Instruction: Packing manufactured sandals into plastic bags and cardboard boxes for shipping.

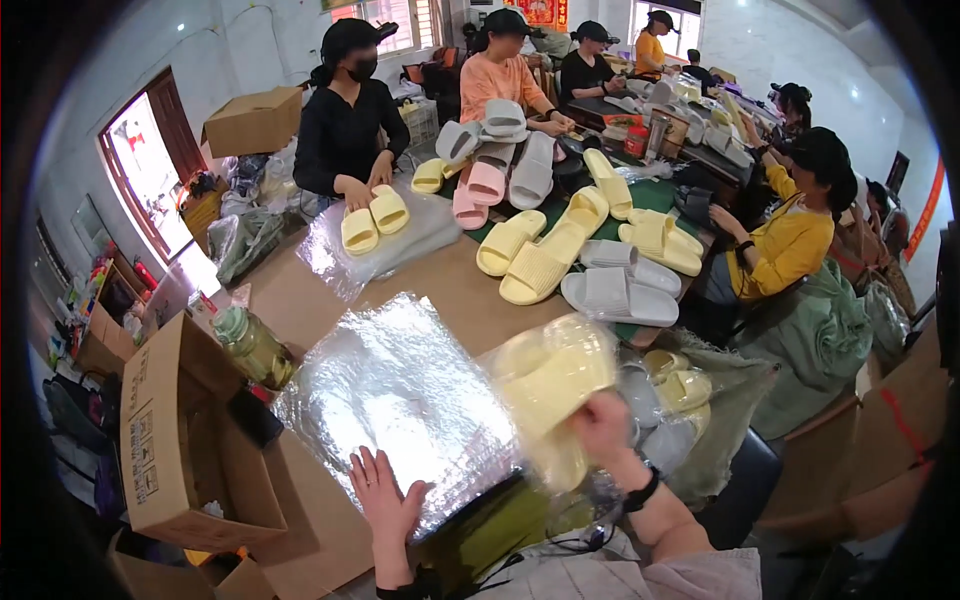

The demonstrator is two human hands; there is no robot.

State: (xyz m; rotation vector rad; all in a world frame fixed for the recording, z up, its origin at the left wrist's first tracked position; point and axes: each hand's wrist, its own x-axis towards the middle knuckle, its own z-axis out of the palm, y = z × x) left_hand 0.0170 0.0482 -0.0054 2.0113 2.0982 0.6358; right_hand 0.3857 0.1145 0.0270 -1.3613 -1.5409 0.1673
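Observation:
My left hand (388, 503) lies flat, fingers spread, on the near edge of a stack of shiny clear plastic bags (390, 390). In my closed right hand (606, 432) is a pair of pale yellow slippers (553, 375) that appears wrapped in clear plastic, smeared by motion. The pair hangs in the air just right of the bag stack. Beyond it, on the table, lie loose yellow slippers (535, 272) and grey slippers (622, 300). To the right of my right hand, more yellow slippers (684, 388) and grey ones rest on a woven sack, partly hidden.
An open cardboard box (160, 440) and a glass jar with liquid (250, 345) stand at the left. Across the brown table (290, 280), a person in black (345, 140) handles yellow slippers. A person in yellow (790, 240) sits at the right beside green sacks (810, 340).

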